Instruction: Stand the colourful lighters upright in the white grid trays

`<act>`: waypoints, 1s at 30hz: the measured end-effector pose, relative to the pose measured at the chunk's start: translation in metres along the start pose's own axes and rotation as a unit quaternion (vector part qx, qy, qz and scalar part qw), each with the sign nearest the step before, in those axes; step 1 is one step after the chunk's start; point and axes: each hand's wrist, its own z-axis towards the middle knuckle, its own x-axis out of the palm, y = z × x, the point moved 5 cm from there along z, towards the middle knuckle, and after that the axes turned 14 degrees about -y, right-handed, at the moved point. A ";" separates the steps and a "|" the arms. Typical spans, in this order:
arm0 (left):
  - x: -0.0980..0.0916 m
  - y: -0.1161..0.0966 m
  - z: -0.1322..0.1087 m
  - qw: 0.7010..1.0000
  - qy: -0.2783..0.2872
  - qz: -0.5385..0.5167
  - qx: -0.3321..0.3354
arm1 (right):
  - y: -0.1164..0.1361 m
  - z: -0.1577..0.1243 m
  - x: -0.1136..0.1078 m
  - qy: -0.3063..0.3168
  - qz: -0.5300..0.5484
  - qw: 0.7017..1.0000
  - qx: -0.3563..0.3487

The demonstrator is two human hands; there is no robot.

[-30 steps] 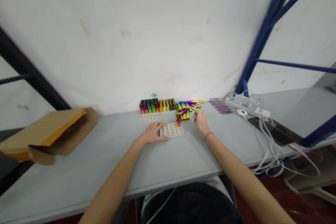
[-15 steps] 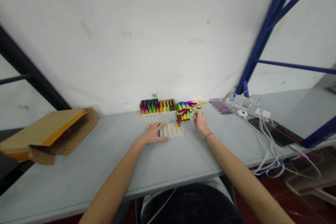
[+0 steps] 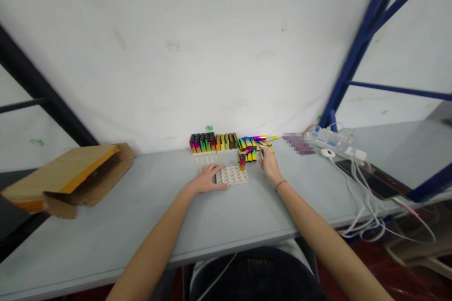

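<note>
A white tray with rows of round holes [image 3: 231, 176] lies flat on the table. My left hand [image 3: 208, 178] grips its left end, thumb along the front edge and fingers at the back. One shiny red-and-orange tube [image 3: 242, 163] stands upright at the tray's back right. My right hand [image 3: 270, 164] is closed just right of a loose pile of shiny rainbow-coloured tubes [image 3: 249, 143]. A small greyish piece shows at its fingertips, too small to name. Behind the tray stand upright red-green tubes with black tops [image 3: 202, 143] and yellowish tubes [image 3: 226, 141] in tight rows.
An open cardboard box [image 3: 67, 171] lies at the left. On the right are a white power strip [image 3: 339, 143], tangled white cables [image 3: 365, 211] and a dark phone-like slab [image 3: 374, 181]. A blue metal frame [image 3: 353, 61] rises there, and a wall closes off the back.
My right hand has shifted slightly among the tubes at the pile's right side. The left hand and tray stay in place; the whole view has moved a little.
</note>
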 end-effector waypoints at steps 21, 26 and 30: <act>0.001 0.001 0.000 1.000 -0.007 0.005 0.003 | 0.019 -0.019 0.020 0.166 0.034 0.984 -0.063; 0.000 0.000 0.000 1.000 -0.005 0.001 0.001 | 0.026 -0.019 0.017 0.193 -0.008 0.973 -0.130; 0.001 0.001 0.000 1.000 -0.008 -0.001 -0.001 | 0.032 -0.022 0.017 0.194 -0.047 0.967 -0.161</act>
